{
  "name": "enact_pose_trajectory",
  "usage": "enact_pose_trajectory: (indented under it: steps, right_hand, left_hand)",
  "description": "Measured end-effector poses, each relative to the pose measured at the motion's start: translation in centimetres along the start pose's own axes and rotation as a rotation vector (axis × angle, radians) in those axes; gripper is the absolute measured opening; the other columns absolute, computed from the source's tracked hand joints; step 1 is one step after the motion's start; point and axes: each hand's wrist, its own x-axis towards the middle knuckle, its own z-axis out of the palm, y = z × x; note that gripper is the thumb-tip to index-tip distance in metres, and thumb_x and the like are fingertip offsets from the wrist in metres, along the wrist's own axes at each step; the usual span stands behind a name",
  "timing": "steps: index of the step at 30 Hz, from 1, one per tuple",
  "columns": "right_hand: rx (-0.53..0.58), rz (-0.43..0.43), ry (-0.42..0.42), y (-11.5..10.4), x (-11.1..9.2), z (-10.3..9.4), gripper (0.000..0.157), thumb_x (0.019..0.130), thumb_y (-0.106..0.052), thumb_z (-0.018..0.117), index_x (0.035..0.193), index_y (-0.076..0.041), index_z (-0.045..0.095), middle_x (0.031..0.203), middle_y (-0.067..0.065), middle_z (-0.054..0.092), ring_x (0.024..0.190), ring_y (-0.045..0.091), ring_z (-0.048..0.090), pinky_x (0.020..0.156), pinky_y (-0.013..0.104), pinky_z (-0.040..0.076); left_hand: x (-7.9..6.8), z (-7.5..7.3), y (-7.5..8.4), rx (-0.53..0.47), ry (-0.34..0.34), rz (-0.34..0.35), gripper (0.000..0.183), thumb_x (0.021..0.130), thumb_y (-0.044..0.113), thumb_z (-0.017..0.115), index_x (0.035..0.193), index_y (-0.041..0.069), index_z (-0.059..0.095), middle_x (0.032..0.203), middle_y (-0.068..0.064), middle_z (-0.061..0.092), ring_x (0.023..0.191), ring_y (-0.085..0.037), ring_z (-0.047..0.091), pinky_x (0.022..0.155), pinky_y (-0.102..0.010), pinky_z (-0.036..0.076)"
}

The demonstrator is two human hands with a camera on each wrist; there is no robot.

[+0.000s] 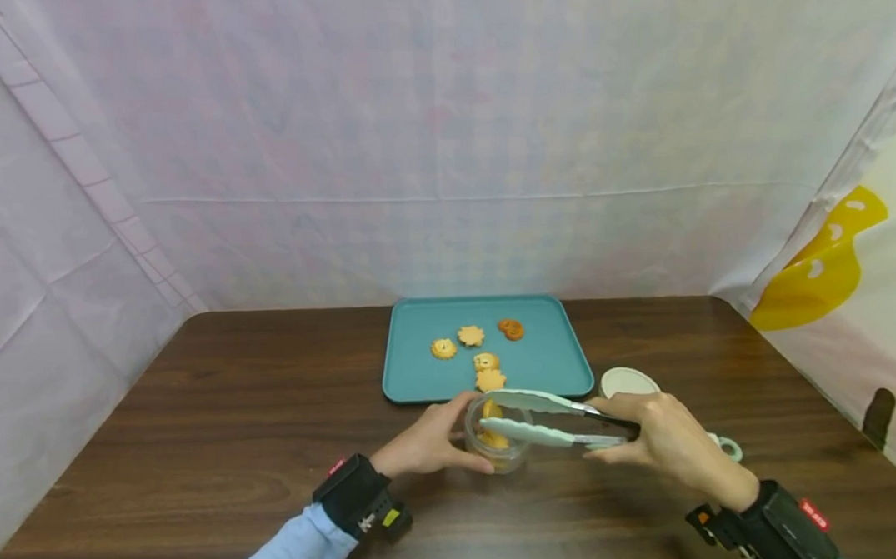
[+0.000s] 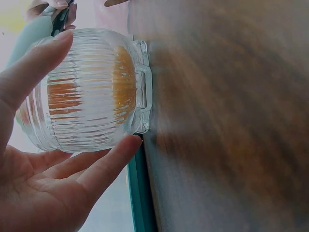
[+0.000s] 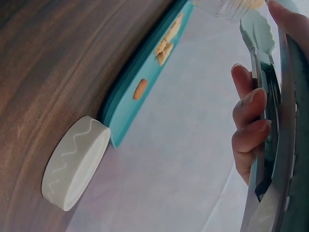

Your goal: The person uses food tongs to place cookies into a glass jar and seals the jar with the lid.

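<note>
My left hand (image 1: 431, 440) holds a clear ribbed jar (image 2: 96, 89), thumb on one side and fingers on the other. Golden cookies (image 2: 124, 84) show through its wall, along with a browner one (image 2: 63, 98). In my right hand (image 1: 669, 441) is a pair of tongs (image 1: 533, 432) with pale green scalloped tips, gripped around the middle of its arms. The tips stand apart over the jar's mouth in the head view, a cookie (image 1: 491, 411) visible between them; I cannot tell whether they pinch it.
Behind the jar lies a teal tray (image 1: 415, 381) bearing several cookies, among them a flower-shaped one (image 1: 470, 336) and a brown pretzel-like one (image 1: 511, 329). A white round lid (image 3: 72, 166) sits on the wooden table (image 1: 238, 455) by the tray's right corner. Cloth walls (image 1: 442, 146) surround the table.
</note>
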Motion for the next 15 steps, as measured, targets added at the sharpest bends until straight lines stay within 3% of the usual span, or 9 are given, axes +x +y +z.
enact_pose_trajectory:
  steps: [7,15]
  right_hand:
    - [-0.004,0.01,0.006,0.03,-0.01,0.1,0.048,0.056,-0.044,0.079,0.094,-0.017,0.067,0.075,-0.012,0.06,0.061,0.0,0.048,0.051,0.016,0.044]
    - [0.01,0.024,-0.007,0.11,-0.04,0.18,0.049,0.056,-0.043,0.079,0.095,-0.017,0.067,0.077,-0.011,0.062,0.063,-0.002,0.048,0.051,0.016,0.045]
  left_hand:
    - [0.11,0.11,-0.17,-0.01,0.007,0.031,0.075,0.068,0.016,0.077,0.127,-0.001,0.035,0.123,-0.018,0.048,0.112,-0.028,0.049,0.087,-0.024,0.049]
    - [0.11,0.08,-0.24,-0.029,0.002,0.023,0.074,0.069,0.016,0.077,0.128,0.0,0.035,0.124,-0.018,0.047,0.113,-0.029,0.049,0.088,-0.025,0.049]
